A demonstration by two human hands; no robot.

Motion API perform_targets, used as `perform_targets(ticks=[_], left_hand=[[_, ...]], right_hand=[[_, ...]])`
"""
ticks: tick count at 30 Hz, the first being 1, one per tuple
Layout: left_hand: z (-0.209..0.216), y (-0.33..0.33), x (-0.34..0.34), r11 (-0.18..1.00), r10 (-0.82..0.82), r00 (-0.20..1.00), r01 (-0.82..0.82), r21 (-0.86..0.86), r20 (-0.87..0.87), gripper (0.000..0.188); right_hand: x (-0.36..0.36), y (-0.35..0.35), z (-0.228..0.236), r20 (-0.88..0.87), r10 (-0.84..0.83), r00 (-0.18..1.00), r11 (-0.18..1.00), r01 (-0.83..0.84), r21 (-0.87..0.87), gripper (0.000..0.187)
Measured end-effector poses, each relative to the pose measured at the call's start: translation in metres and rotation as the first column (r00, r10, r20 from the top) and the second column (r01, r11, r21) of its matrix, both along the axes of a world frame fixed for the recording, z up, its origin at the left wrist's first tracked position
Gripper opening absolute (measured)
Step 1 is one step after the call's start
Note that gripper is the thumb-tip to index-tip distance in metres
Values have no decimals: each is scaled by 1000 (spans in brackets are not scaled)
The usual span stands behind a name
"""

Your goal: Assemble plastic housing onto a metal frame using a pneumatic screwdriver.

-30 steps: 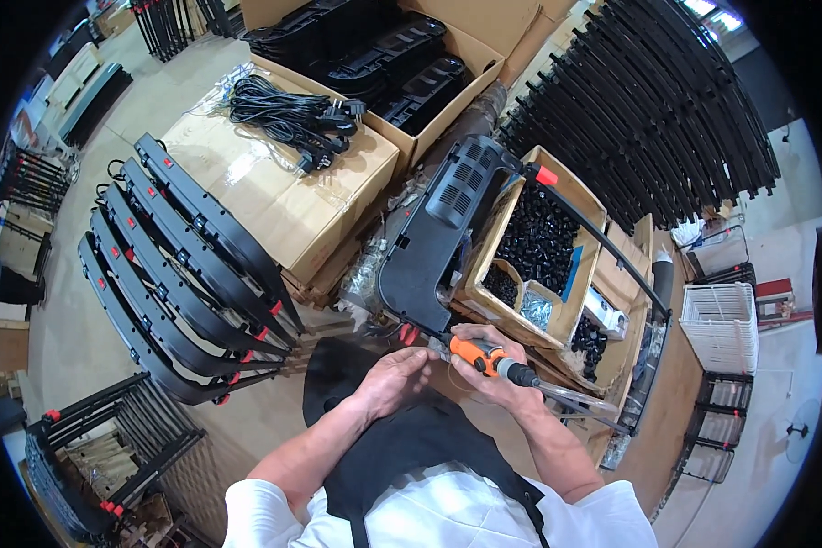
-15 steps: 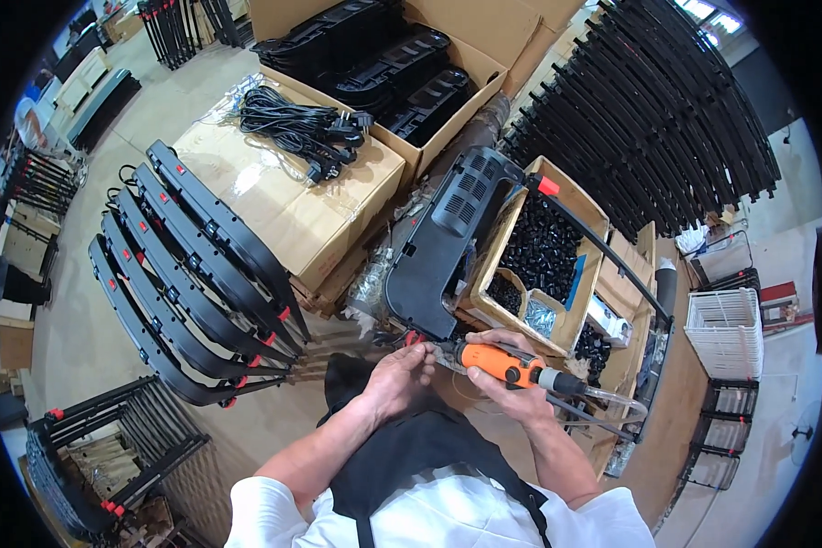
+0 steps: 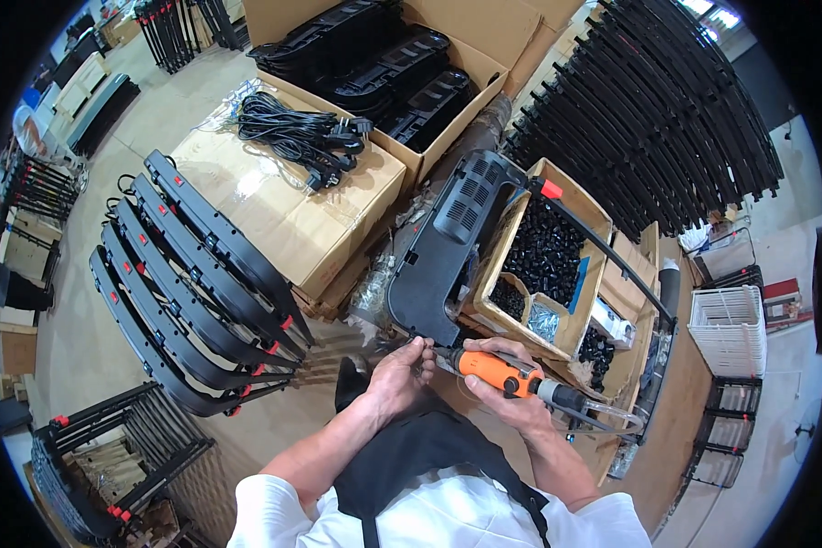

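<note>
Just at the lower, near end of the black vented plastic housing (image 3: pixel 418 283), the two hands are working close together; the right hand (image 3: pixel 511 397) is wrapping its fingers and thumb around an orange-and-black power screwdriver (image 3: pixel 491 368), whose slim nose is pointing left, toward the housing's end; the left hand (image 3: pixel 400 373) is curling its fingers in, thumb and forefinger nearly meeting right beside the nose; whether they are pinching a screw or only steadying the end, I cannot tell. The housing itself is lying slantwise along the left side of an open parts box (image 3: pixel 519 335), which is holding black plastic caps (image 3: pixel 541 237) and a small heap of silver screws (image 3: pixel 544 320); a black tube with a red fitting (image 3: pixel 552 189) is slanting over the box; a clear hose (image 3: pixel 615 415) is trailing from the tool's rear.

For a clean drive, the right wrist should probably be staying straight behind the tool, so that the bit is meeting its seat squarely and not slipping off; the left fingertips would do best to be bracing the part just clear of the bit; pressure should be building gently before speed, and the hose should be hanging slack.
</note>
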State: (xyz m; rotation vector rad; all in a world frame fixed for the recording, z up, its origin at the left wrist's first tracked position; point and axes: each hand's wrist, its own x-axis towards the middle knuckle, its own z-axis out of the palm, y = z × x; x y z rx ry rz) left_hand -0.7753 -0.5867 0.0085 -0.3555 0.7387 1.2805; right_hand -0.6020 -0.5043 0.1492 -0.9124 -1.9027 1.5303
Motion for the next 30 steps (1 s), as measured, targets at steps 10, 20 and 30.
perform_targets(ticks=[10, 20, 30], left_hand=[[4, 6, 1, 999, 22, 997, -19, -36, 70, 26], [6, 8, 1, 996, 74, 993, -68, -64, 88, 31], [5, -6, -2, 994, -74, 996, 79, 82, -59, 27]], right_hand=[[-5, 2, -6, 28, 29, 999, 998, -31, 60, 48], [-26, 4, -17, 73, 46, 996, 994, -53, 93, 48], [-64, 13, -16, 316, 77, 946, 976, -135, 169, 41]])
